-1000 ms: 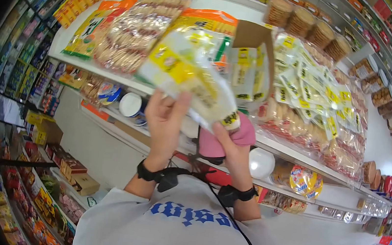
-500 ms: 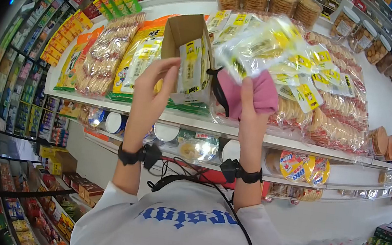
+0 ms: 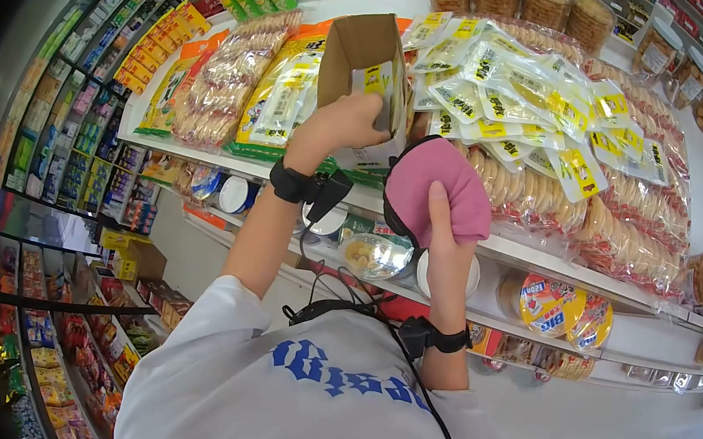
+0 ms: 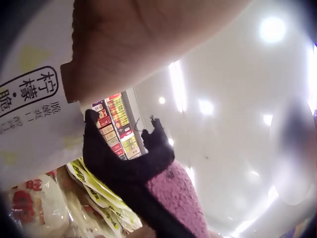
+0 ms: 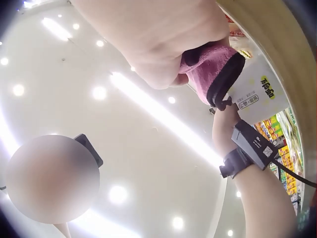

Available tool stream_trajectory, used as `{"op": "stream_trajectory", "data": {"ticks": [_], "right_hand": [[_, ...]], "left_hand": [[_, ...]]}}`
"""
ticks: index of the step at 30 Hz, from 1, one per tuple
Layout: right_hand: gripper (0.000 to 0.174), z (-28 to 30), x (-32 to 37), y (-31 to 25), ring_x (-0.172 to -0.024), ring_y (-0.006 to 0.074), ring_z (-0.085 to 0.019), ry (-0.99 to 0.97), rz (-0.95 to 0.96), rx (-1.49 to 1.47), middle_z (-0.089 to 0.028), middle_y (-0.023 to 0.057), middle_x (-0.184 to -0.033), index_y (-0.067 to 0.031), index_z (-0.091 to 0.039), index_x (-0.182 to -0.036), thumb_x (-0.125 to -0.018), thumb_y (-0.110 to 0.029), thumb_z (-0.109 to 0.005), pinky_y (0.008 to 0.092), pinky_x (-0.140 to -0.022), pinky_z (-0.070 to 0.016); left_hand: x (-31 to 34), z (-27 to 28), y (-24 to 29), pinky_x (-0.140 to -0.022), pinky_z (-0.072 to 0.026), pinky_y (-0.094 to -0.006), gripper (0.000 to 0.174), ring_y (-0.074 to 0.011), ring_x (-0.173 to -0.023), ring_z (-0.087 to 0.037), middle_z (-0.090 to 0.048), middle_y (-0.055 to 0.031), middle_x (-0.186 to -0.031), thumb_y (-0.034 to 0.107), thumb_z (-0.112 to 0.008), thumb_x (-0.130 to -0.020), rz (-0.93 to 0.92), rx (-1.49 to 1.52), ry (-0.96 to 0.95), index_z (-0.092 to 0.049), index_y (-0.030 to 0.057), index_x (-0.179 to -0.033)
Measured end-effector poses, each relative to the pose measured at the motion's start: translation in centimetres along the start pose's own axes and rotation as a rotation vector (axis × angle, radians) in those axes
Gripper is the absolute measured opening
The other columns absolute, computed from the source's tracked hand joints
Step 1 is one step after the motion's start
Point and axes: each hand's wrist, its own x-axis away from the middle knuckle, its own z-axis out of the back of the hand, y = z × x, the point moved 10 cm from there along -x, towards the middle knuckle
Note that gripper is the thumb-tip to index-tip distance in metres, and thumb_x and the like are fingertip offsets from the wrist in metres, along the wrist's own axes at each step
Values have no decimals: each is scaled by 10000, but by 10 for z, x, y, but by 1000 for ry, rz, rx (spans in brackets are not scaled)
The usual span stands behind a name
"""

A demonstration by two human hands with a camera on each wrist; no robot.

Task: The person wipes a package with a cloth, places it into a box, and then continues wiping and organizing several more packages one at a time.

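Note:
My left hand (image 3: 344, 125) is at the near side of an open cardboard box (image 3: 346, 57), its fingers dipping past the rim and hidden there. What those fingers hold, I cannot tell. Inside the box part of a white and yellow snack packet (image 3: 373, 78) shows. My right hand (image 3: 451, 219) grips a fuzzy pink cloth (image 3: 435, 182) with black edging, thumb laid across its top. In the right wrist view the cloth (image 5: 213, 72) bulges out beneath the palm. Just beyond it, flat white, yellow and green packets (image 3: 511, 89) lie heaped over bagged round crackers (image 3: 625, 233).
Bagged crackers (image 3: 237, 80) and yellow bags (image 3: 285, 86) lie left of the box. Clear tubs of biscuits (image 3: 544, 3) line the back. On the shelf below, bowl noodles (image 3: 549, 303) and white-lidded tubs (image 3: 236, 195) stand under the white shelf edge (image 3: 525, 247).
Packets held first between both hands went over to the heap with the right hand and were let go there. The right hand drew back with the cloth; the left moved to the box.

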Motion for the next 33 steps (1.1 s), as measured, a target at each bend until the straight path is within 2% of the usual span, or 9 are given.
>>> {"op": "stream_trajectory", "data": {"ticks": [5,9,15,18,21,24,27,30,33], "right_hand": [[375,-4,2,2,-1150,138,-613,-12,-28,-17,-664,77,-1252,56,-599,-1292,-1011,-185,-657,289,-1009,-456],[366,-4,5,1,-1137,137,-617,-32,-26,-6,-667,75,-1246,53,-600,-1289,-1011,-179,-655,292,-1004,-461],[371,0,4,9,-1148,142,-614,-24,-49,-38,-666,81,-1252,47,-595,-1299,-1009,-175,-658,294,-1011,-458],[347,2,2,9,-1127,128,-617,0,-36,-40,-671,63,-1230,43,-611,-1286,-999,-145,-665,284,-985,-462],[355,2,3,8,-1130,129,-616,-8,-34,-50,-669,64,-1236,41,-606,-1293,-997,-145,-667,284,-988,-461],[356,3,4,8,-1134,128,-614,-6,-21,-49,-668,63,-1241,42,-608,-1292,-995,-145,-670,285,-990,-461],[370,4,5,7,-1156,139,-614,-11,-32,-52,-667,77,-1253,42,-595,-1302,-1004,-167,-662,290,-1013,-458],[351,7,6,5,-1130,123,-613,12,-19,-47,-668,58,-1241,36,-610,-1292,-1001,-154,-662,282,-990,-458],[349,10,6,1,-1117,119,-615,39,17,-52,-668,52,-1235,22,-608,-1298,-1014,-177,-648,272,-967,-469]], "left_hand": [[-6,-15,-11,-865,-536,-504,484,-515,-993,-643,-643,-353,-1053,249,-697,-848,-33,78,-106,-527,-43,-1196],[0,-14,-7,-944,-499,-498,446,-584,-1090,-567,-503,-411,-1239,152,-670,-838,98,11,-118,-519,-4,-1228],[-7,-26,-19,-936,-481,-481,452,-491,-1069,-566,-568,-299,-1119,82,-686,-788,-38,13,18,-525,-15,-1200],[-10,-33,-27,-984,-498,-507,662,-479,-1183,-558,-590,-304,-1227,124,-755,-761,50,17,-55,-494,16,-1360],[-5,-19,-17,-986,-503,-497,706,-464,-1198,-554,-586,-304,-1234,141,-780,-743,66,-51,3,-490,23,-1376],[-2,-10,-12,-956,-481,-479,654,-452,-1121,-562,-583,-272,-1181,38,-739,-725,-8,-30,211,-503,-17,-1332],[-3,-7,-9,-972,-480,-483,721,-446,-1143,-565,-580,-261,-1218,39,-738,-724,-27,-35,240,-481,4,-1397],[0,-2,-11,-968,-488,-450,647,-428,-1125,-581,-591,-240,-1190,34,-754,-736,-43,33,249,-531,-11,-1342],[25,53,5,-937,-505,-397,547,-370,-1077,-624,-617,-198,-1149,59,-786,-779,-77,192,602,-579,-17,-1279]]}}
